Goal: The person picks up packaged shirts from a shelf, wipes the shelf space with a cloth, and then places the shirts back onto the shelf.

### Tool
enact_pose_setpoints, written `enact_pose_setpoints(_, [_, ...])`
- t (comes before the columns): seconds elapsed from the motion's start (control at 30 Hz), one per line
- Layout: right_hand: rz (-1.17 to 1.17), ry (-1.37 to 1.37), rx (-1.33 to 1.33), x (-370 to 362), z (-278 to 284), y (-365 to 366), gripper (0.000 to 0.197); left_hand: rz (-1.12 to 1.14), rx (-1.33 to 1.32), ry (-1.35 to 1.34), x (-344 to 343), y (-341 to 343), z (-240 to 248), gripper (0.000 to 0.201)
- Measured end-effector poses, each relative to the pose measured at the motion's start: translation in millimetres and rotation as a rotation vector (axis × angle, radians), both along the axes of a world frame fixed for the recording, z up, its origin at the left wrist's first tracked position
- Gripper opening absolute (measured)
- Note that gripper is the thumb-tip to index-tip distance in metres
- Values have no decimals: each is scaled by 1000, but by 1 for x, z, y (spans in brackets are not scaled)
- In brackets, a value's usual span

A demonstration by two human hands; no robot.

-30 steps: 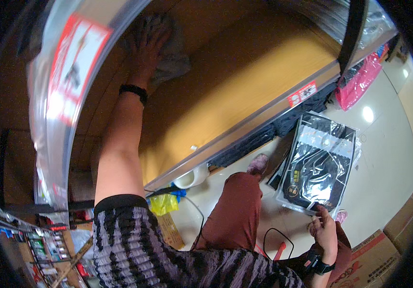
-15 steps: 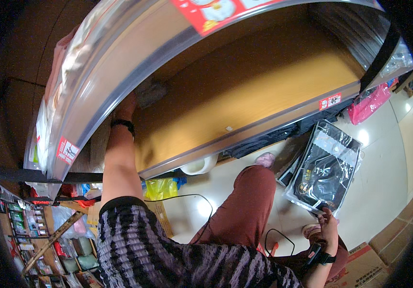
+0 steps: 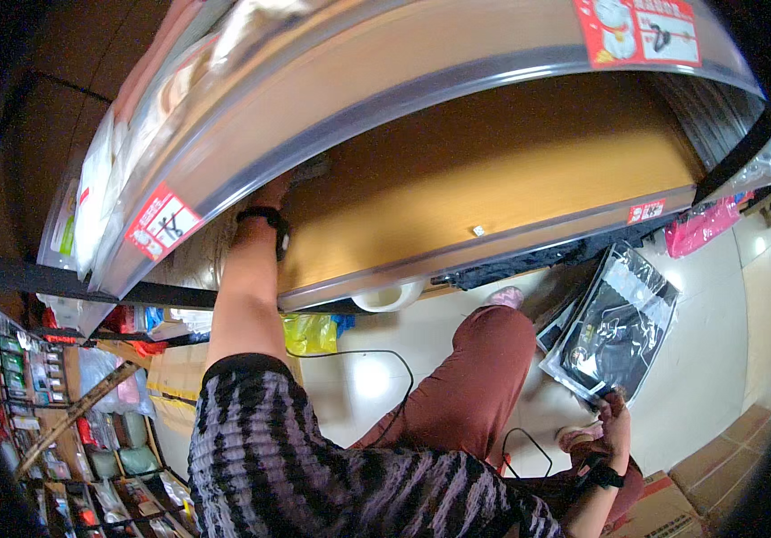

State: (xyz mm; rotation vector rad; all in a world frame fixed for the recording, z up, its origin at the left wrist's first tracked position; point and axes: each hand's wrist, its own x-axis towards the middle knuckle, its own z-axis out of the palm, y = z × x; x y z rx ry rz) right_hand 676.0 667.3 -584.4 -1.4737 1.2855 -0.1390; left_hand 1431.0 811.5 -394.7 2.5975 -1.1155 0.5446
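Plastic packet [image 3: 623,318], folded black contents inside, pale band, glossy, creased: in front of wooden shelf [image 3: 511,170], right end | right hand [image 3: 614,423]: fingers curled, pinching packet's near edge | left hand [image 3: 270,192]: inside shelf, mostly hidden, grip unclear | white tub [image 3: 387,299]: below shelf's front edge

So we've got a wood-toned shelf [image 3: 511,166] here, with a tiny whitish bit [image 3: 479,231] sitting near its front edge. Farther back on the left we can just spot some crumpled greyish plastic [image 3: 312,167], mostly hidden by the upper shelf [image 3: 340,112]. Below, our floor [image 3: 713,332] is shiny pale tile, with a cardboard box [image 3: 659,515] at lower right. Can't tell if the dark bagged package [image 3: 623,314] actually touches it tbh.
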Motion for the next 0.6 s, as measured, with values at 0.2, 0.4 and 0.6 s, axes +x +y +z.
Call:
enact_pose_setpoints(0.2, [19, -30, 3, -9, -13, 2, 18, -60, -16, -59, 6, -11, -15, 44])
enact_pose_setpoints(0.4, [35, 8, -25, -10, -12, 7, 19, 21, 156, -149, -6, 8, -18, 44])
enact_pose_setpoints(0.6, [-1, -98, -60, -6, -5, 6, 25, -84, 406, 146, -63, 28, 8, 45])
